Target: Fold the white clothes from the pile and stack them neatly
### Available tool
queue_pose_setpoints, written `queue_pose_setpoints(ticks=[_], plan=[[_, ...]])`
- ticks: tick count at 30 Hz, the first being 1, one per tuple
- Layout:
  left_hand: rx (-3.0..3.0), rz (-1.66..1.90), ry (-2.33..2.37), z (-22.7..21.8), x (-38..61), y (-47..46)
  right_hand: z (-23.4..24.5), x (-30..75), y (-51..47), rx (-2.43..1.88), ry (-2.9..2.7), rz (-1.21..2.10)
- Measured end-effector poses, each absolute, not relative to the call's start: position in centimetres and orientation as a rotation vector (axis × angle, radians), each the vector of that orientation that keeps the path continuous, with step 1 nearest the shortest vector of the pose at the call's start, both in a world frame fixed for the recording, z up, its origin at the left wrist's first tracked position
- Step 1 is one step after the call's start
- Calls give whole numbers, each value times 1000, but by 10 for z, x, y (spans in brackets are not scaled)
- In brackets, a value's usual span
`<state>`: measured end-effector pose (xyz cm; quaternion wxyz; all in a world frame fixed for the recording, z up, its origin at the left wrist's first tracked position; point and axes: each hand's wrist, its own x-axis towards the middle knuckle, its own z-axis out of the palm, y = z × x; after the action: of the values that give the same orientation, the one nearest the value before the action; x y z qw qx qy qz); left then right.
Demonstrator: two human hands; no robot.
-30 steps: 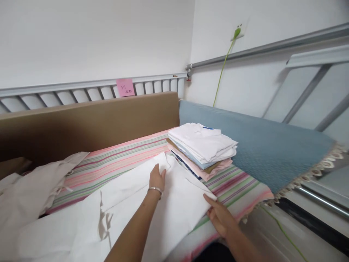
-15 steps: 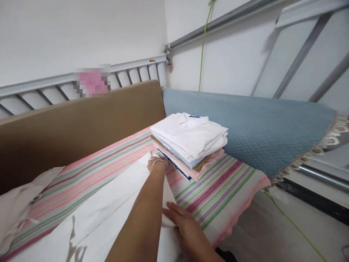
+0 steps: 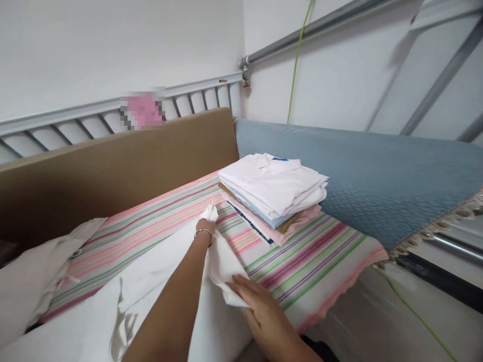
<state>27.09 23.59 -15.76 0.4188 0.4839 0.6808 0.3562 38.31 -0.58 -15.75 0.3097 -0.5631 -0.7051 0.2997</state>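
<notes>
A white garment (image 3: pixel 162 266) lies spread across the striped sheet (image 3: pixel 302 261) in front of me. My left hand (image 3: pixel 207 223), with a silver bracelet at the wrist, is closed on the garment's far corner, and the cloth hides most of its fingers. Nearer to me, my right hand (image 3: pixel 260 306) grips the garment's near edge with its fingers tucked under the cloth. Just right of my left hand stands a stack of folded clothes (image 3: pixel 273 193) with a white shirt on top.
A blue quilted blanket (image 3: pixel 377 176) lies along the right wall. A brown board (image 3: pixel 113 171) stands behind the bed below a metal rail. A cream garment (image 3: pixel 41 271) is bunched at the left. A green cable (image 3: pixel 296 60) hangs down the wall.
The garment's right part has been drawn left off the striped sheet. My left hand moved out to the far corner and closed on it; my right hand came left along the near edge.
</notes>
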Motion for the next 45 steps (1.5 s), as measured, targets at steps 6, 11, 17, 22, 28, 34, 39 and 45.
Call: queue_pose_setpoints(ticks=[6, 11, 17, 22, 28, 34, 39, 45], plan=[[904, 1137, 1539, -142, 172, 197, -141, 330, -25, -1323, -1970, 624], [750, 1270, 1466, -150, 96, 155, -163, 263, -45, -1197, -2202, 748], [654, 1267, 1518, -167, 62, 138, -178, 237, -54, -1214, -2340, 890], [704, 1220, 1507, -153, 52, 139, -157, 232, -60, -1203, -2389, 876], [698, 1066, 1719, -141, 17, 107, -146, 234, -68, -1173, -2428, 987], [773, 1055, 1776, -122, -4, 59, -132, 265, -20, -1291, -2108, 667], [924, 1031, 1862, -134, 11, 40, -139, 258, 30, -1416, -2183, 408], [1127, 1003, 2181, -139, 22, 20, -184, 245, 41, -1514, -2358, 324]])
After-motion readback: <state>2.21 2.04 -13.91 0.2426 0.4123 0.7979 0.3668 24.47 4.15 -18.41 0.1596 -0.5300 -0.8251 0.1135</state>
